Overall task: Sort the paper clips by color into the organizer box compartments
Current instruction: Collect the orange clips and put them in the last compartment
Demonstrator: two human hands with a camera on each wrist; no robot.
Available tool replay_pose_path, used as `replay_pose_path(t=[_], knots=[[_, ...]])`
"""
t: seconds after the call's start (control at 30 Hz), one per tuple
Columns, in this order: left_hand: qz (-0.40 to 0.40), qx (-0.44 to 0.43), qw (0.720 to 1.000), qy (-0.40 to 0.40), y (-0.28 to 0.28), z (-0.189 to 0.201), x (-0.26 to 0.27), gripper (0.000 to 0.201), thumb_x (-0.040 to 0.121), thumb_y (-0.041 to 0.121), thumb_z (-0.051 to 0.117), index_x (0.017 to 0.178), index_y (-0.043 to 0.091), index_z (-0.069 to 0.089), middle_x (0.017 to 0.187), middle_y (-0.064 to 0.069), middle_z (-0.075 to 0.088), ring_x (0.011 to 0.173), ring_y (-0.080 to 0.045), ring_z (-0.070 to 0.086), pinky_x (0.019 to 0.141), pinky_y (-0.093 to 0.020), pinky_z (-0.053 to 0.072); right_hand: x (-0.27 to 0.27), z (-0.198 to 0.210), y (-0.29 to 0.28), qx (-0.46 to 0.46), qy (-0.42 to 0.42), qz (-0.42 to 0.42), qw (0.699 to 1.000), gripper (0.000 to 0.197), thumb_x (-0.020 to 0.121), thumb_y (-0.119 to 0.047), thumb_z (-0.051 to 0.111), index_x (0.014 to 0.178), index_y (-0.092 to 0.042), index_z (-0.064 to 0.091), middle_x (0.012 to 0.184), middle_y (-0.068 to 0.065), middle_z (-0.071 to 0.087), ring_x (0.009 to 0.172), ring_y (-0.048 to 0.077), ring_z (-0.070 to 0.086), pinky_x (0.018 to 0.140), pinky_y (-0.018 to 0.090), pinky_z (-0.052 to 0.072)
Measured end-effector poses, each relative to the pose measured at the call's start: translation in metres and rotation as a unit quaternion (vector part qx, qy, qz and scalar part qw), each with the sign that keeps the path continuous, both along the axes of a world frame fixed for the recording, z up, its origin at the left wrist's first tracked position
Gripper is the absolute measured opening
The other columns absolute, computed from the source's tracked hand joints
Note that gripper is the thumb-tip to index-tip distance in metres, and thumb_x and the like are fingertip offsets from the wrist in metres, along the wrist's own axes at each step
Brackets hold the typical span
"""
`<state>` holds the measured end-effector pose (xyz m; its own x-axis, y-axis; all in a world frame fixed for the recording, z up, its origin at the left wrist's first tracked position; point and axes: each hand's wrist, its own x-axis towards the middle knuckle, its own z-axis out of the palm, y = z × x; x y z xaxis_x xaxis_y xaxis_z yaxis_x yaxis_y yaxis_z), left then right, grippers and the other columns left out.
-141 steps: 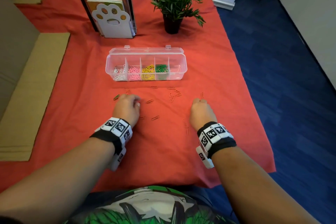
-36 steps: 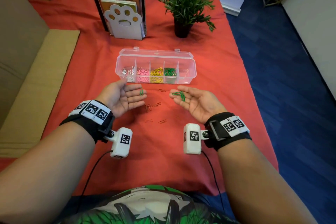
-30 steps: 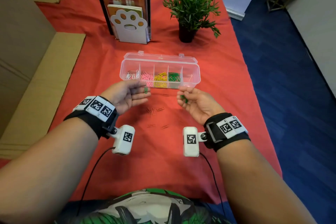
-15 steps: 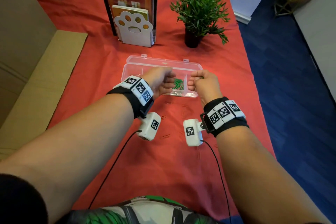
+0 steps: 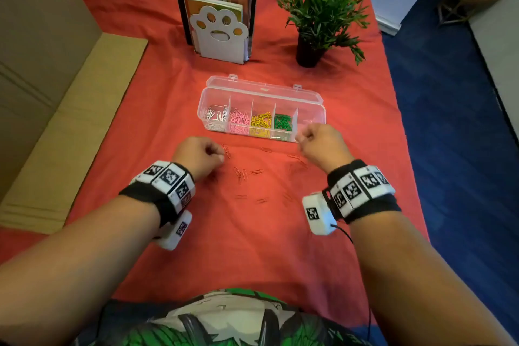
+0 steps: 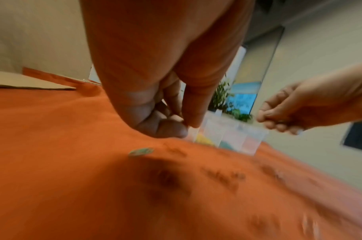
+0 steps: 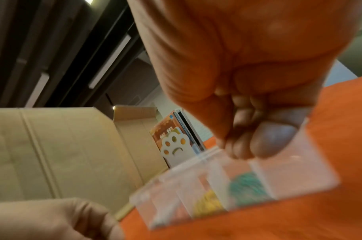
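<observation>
The clear organizer box [image 5: 261, 98] lies open, its compartments holding silver [image 5: 216, 115], pink [image 5: 240, 121], yellow [image 5: 261, 122] and green clips [image 5: 283, 122]; the right-end compartment looks nearly bare. Several red clips [image 5: 254, 172] lie scattered on the red cloth in front of it. My left hand [image 5: 200, 156] hovers low over the cloth left of them, fingers curled with the thumb against the fingertips [image 6: 184, 125], nothing seen between them. A single green clip [image 6: 141, 151] lies just below it. My right hand [image 5: 317, 143] is curled at the box's front right corner [image 7: 299, 178], holding nothing visible.
A paw-shaped bookend with books [image 5: 220, 34] and a potted plant [image 5: 317, 17] stand behind the box. Flat cardboard [image 5: 70, 132] borders the cloth on the left. The table's right edge drops to blue carpet [image 5: 455, 149].
Both hands carried green clips to the box, then drew back toward me and lowered to the cloth. The green clips are no longer in the palms.
</observation>
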<state>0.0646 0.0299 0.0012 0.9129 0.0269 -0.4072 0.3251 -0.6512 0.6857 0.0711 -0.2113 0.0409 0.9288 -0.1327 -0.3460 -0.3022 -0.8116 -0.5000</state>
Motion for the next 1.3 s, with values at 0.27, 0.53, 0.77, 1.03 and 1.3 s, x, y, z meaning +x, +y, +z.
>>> replay_pose_path(t=[0.27, 0.53, 0.77, 1.03, 1.3], knots=[[-0.027, 0.141, 0.988, -0.054, 0.014, -0.026, -0.047, 0.026, 0.075, 0.009, 0.069, 0.1, 0.01, 0.067, 0.095, -0.012, 0.067, 0.093, -0.028, 0.061, 0.084, -0.03, 0.044, -0.091, -0.032, -0.021, -0.118, 0.164, 0.03, 0.979, 0.027, 0.085, -0.034, 0.06, 0.095, -0.009, 0.059, 0.106, 0.017, 0.066, 0.102, 0.03, 0.062, 0.084, 0.03, 0.047], [-0.064, 0.155, 0.978, -0.124, 0.006, -0.031, -0.048, 0.029, 0.076, 0.009, 0.069, 0.104, 0.012, 0.068, 0.1, -0.014, 0.059, 0.092, -0.029, 0.059, 0.087, -0.029, 0.043, -0.131, -0.052, -0.002, -0.156, 0.156, 0.05, 0.974, 0.034, 0.09, -0.018, 0.052, 0.117, 0.001, 0.047, 0.117, 0.02, 0.06, 0.108, 0.034, 0.061, 0.089, 0.036, 0.049], [-0.134, 0.187, 0.965, -0.123, 0.002, -0.029, -0.045, 0.005, 0.078, 0.011, 0.066, 0.082, 0.008, 0.067, 0.095, -0.015, 0.059, 0.09, -0.032, 0.058, 0.08, -0.032, 0.043, -0.128, -0.048, -0.007, -0.09, 0.147, 0.026, 0.985, 0.022, 0.091, -0.018, 0.048, 0.101, -0.003, 0.06, 0.107, 0.021, 0.065, 0.1, 0.032, 0.063, 0.088, 0.034, 0.05], [0.039, -0.21, 0.969, 0.12, -0.028, -0.015, -0.05, 0.031, 0.091, -0.005, 0.036, 0.078, 0.017, 0.054, 0.073, -0.003, 0.053, 0.058, -0.011, 0.051, 0.046, -0.015, 0.046, -0.117, -0.04, -0.033, 0.42, 0.091, -0.179, 0.885, 0.023, 0.087, 0.003, 0.048, 0.073, -0.014, 0.054, 0.061, 0.005, 0.049, 0.053, 0.015, 0.046, 0.047, 0.024, 0.04], [0.155, -0.252, 0.943, 0.152, -0.04, -0.009, -0.034, 0.023, 0.089, 0.019, 0.048, 0.066, 0.016, 0.053, 0.06, -0.001, 0.046, 0.05, -0.014, 0.045, 0.051, -0.023, 0.048, -0.1, -0.04, -0.025, 0.635, 0.086, -0.268, 0.72, 0.018, 0.073, -0.01, 0.039, 0.076, -0.004, 0.055, 0.065, 0.008, 0.051, 0.056, 0.019, 0.051, 0.051, 0.026, 0.052]])
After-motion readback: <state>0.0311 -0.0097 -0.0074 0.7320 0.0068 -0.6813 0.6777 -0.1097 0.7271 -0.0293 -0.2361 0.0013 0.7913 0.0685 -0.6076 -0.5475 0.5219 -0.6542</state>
